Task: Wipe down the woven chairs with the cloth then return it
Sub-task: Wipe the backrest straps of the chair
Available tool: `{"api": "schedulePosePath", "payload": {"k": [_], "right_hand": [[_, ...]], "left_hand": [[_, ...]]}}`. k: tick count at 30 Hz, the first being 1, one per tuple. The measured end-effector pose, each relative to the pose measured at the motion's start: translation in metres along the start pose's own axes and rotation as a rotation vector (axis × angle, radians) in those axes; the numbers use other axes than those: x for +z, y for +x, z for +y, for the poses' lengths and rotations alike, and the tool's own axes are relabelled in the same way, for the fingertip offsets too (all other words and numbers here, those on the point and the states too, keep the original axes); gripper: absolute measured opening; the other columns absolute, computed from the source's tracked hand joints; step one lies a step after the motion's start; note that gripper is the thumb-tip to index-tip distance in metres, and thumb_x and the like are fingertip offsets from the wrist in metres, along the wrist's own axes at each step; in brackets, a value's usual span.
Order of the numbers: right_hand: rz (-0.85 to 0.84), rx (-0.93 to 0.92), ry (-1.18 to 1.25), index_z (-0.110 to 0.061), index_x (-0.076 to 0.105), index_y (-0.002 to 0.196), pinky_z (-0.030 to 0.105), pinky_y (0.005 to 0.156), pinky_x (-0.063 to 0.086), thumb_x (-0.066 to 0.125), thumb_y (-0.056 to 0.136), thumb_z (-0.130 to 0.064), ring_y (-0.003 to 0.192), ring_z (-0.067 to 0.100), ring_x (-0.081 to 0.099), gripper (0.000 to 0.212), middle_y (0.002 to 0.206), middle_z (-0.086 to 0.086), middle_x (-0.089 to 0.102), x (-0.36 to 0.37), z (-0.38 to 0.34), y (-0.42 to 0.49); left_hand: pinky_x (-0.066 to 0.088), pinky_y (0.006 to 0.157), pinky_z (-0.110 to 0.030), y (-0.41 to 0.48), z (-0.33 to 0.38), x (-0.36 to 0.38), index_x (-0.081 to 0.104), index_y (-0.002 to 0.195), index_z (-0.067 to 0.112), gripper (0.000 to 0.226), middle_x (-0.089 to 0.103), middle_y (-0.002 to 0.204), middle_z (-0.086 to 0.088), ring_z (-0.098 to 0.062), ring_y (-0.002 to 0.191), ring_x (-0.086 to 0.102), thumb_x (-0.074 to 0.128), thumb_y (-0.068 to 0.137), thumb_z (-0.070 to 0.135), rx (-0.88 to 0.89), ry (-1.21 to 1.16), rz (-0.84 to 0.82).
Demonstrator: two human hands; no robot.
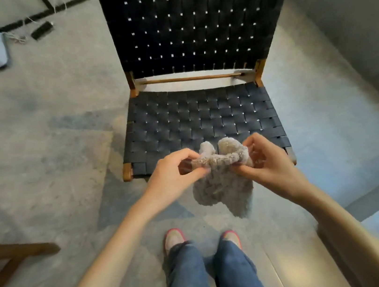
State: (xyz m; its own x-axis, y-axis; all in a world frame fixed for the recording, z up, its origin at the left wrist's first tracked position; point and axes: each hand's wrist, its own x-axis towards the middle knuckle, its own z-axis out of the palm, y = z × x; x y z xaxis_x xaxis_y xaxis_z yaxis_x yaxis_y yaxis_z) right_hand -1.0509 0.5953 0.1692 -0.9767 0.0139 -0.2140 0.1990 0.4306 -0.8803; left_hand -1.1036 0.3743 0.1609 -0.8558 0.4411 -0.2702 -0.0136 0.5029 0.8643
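Cloth prep, above chair's front edge.
Left hand [175, 173] and right hand [266, 161] both pinch the cloth [221, 182] top edge; looks soft, light, floppy over the chair [200, 122].

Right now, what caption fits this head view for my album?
Fluffy cloth pinched by left hand and right hand before the woven chair.

backrest [197, 19] cropped above, wooden frame [11, 256] cropped left
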Motion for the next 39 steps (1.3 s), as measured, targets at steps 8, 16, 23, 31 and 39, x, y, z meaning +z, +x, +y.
{"api": "schedulePosePath", "payload": {"k": [8,16,23,31,39], "right_hand": [[-0.171,-0.179,-0.074,-0.043,0.054,0.112,0.033,0.067,0.057,0.070,0.082,-0.034,0.080,0.011,0.062,0.035,0.089,-0.006,0.062,0.006,-0.165,-0.002],[-0.211,-0.214,-0.276,-0.027,0.060,0.098,0.041,0.066,0.056,0.064,0.072,-0.055,0.074,0.008,0.062,0.039,0.082,-0.009,0.065,0.072,-0.247,0.019],[-0.062,-0.219,-0.408,-0.026,0.057,0.090,0.035,0.057,0.052,0.062,0.075,-0.053,0.067,0.005,0.056,0.031,0.075,-0.012,0.058,0.121,-0.274,0.053],[0.069,-0.174,-0.433,-0.025,0.055,0.081,0.027,0.084,0.036,0.072,0.077,-0.046,0.108,0.010,0.035,0.027,0.113,-0.006,0.047,0.144,-0.287,0.150],[0.063,0.011,-0.301,-0.021,0.049,0.072,0.031,0.055,0.041,0.067,0.085,-0.038,0.058,0.012,0.052,0.028,0.063,-0.001,0.060,0.161,-0.311,0.292]], "left_hand": [[0.043,0.068,-0.011,-0.084,0.079,-0.123,0.060,0.084,0.025,0.020,0.053,0.089,0.010,-0.006,0.074,0.057,0.074,0.076,0.037,0.028,0.106,0.239],[0.038,0.061,-0.013,-0.133,0.064,-0.236,0.052,0.077,0.035,0.021,0.048,0.082,0.011,-0.004,0.065,0.048,0.072,0.074,0.041,0.044,0.226,0.356],[0.032,0.060,-0.014,-0.115,0.038,-0.307,0.057,0.083,0.029,0.022,0.039,0.081,0.011,-0.003,0.070,0.043,0.071,0.076,0.045,0.024,0.350,0.307],[0.026,0.090,-0.025,-0.016,0.031,-0.377,0.062,0.084,0.021,0.020,0.046,0.120,0.005,-0.012,0.108,0.027,0.073,0.078,0.037,0.144,0.468,0.268],[0.036,0.058,-0.025,0.128,0.030,-0.463,0.050,0.074,0.028,0.024,0.052,0.064,0.011,-0.012,0.066,0.051,0.062,0.085,0.045,0.077,0.529,0.015]]}}
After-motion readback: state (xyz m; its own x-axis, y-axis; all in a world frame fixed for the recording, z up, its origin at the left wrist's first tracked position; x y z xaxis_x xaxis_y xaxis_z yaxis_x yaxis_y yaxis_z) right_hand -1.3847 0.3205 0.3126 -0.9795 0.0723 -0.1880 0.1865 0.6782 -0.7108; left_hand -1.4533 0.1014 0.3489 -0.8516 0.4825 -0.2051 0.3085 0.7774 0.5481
